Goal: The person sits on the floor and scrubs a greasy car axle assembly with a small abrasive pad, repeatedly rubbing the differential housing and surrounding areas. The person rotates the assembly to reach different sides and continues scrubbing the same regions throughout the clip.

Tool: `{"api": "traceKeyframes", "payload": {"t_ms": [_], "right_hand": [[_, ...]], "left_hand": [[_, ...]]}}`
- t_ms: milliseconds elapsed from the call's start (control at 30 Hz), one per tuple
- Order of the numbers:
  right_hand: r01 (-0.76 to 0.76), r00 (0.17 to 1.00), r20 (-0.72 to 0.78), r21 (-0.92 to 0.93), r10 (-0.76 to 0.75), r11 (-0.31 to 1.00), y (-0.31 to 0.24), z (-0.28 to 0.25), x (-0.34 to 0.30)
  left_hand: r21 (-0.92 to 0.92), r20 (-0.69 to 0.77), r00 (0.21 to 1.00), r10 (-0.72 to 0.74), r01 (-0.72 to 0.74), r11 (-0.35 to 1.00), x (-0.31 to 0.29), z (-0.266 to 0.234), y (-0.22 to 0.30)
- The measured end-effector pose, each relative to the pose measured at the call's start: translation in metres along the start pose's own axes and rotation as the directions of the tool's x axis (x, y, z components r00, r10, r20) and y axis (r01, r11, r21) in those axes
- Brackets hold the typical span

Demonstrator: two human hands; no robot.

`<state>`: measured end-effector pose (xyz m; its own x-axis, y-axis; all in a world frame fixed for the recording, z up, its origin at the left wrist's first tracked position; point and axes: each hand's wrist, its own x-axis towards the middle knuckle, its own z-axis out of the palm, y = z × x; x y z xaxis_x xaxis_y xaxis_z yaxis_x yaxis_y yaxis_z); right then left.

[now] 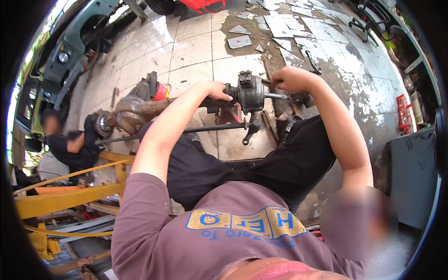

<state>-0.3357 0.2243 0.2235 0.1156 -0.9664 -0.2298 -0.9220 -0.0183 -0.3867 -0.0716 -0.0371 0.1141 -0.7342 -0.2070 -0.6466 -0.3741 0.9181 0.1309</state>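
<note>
A rusty vehicle axle (pixel 133 112) lies across the floor ahead of me, with a round bulged housing toward its left end. At its right end is a dark metal hub part (pixel 250 91) with a bolted block on top and a shiny spindle (pixel 276 96) pointing right. My left hand (pixel 217 90) is wrapped over the axle end just left of that hub part. Beside the spindle, my right hand (pixel 291 78) is closed with curled fingers; what they hold is hidden. A long steering rod (pixel 205 128) runs below the axle to a joint (pixel 252 127).
A person in dark clothes (pixel 74 144) is at the axle's far left end. Yellow metal frames (pixel 70 200) stand at lower left. Broken tiles (pixel 280 28) litter the floor ahead. A grey cabinet (pixel 413 179) is at right, and a vehicle body (pixel 65 56) at upper left.
</note>
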Motion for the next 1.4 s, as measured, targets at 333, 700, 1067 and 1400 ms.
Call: {"api": "traceKeyframes", "payload": {"t_ms": [333,700,1067,1400], "right_hand": [[-0.049,0.98,-0.189,0.037,0.055,0.998,-0.045,0.012,0.0],[-0.339,0.824,-0.422,0.169,0.379,0.926,-0.057,0.044,0.052],[-0.215,0.927,-0.294,0.086,0.231,0.973,-0.047,0.056,0.116],[-0.129,0.93,-0.363,-0.173,0.058,0.977,-0.037,0.098,0.137]], "left_hand": [[-0.025,-0.293,0.956,0.025,-0.034,0.999,-0.06,-0.028,0.064],[-0.097,-0.509,0.86,0.034,-0.096,0.991,-0.051,0.04,0.048],[-0.112,-0.586,0.806,-0.077,0.013,0.994,-0.044,0.077,0.027],[-0.256,-0.404,0.894,-0.192,0.091,0.962,-0.035,0.057,0.042]]}}
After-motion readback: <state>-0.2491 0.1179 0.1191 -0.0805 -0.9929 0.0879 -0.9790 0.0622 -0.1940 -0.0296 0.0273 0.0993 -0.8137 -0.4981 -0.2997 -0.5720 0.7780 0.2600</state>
